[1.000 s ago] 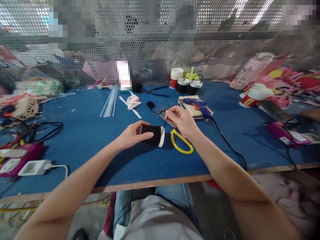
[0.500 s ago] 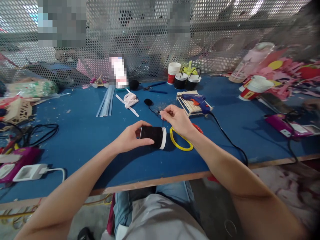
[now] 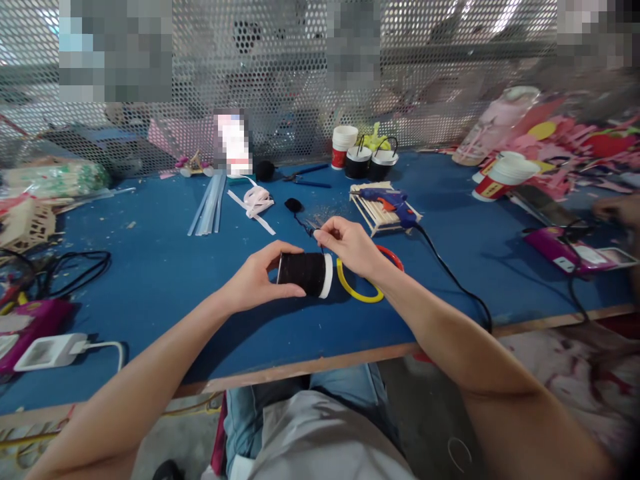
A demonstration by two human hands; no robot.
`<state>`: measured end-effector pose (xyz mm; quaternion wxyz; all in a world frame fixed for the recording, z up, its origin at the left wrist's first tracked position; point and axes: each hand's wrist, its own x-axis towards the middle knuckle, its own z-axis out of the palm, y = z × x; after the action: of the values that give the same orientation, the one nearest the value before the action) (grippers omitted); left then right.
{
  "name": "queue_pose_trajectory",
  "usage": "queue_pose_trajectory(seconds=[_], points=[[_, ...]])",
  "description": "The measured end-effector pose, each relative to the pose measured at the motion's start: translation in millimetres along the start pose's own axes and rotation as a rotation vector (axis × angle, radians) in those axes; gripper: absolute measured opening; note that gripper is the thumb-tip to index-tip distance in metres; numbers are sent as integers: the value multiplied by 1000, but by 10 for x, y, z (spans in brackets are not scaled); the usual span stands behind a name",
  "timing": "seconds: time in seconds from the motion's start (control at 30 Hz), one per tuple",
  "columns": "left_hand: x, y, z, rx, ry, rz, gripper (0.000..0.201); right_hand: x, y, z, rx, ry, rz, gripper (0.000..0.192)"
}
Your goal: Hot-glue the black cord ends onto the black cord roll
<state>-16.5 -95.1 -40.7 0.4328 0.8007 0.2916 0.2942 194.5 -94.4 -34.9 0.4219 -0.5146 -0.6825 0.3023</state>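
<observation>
Lying on its side above the blue table, a paper cup wrapped in black yarn point(image 3: 301, 275) points its white rim to the right. My left hand point(image 3: 257, 275) is closed around its left end, thumb along the near side and fingers on the far side. Just beyond the rim, my right hand point(image 3: 350, 245) pinches a strand of black yarn point(image 3: 323, 249) that runs down to the cup. The strand also trails back toward a small black yarn ball point(image 3: 293, 205). A yellow and red ring point(image 3: 361, 294) lies partly under my right wrist.
A blue glue gun point(image 3: 387, 197) rests on a wooden stick rack, its cord trailing right. Behind stand two black-wrapped cups point(image 3: 358, 167) with handles, stacked paper cups point(image 3: 345, 140) and pliers point(image 3: 310, 181). White ribbon point(image 3: 257, 201) and glue sticks point(image 3: 209, 205) lie left; another person's hand point(image 3: 617, 210) shows right.
My right hand has come slightly down and toward me with the yarn strand, nearer the cup. My left hand keeps its hold on the cup. The whole view has shifted a little.
</observation>
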Motion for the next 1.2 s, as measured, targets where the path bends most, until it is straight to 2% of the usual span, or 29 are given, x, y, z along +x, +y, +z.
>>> queue_pose_trajectory(seconds=[0.2,0.43,0.67,0.83,1.0,1.2], points=[[4,-54,9,46,40,113,54,-6,33,26,15,-23,19,31],[21,-63,19,249,80,298,53,-6,44,15,34,-22,30,33],[17,-72,22,403,87,354,50,-42,32,63,213,-8,146,34],[16,-86,40,453,69,291,49,-52,10,117,239,67,186,34],[25,-103,44,364,70,134,64,-87,-3,188,210,133,115,31],[27,-92,55,240,32,-53,64,-132,15,267,119,138,40,27]])
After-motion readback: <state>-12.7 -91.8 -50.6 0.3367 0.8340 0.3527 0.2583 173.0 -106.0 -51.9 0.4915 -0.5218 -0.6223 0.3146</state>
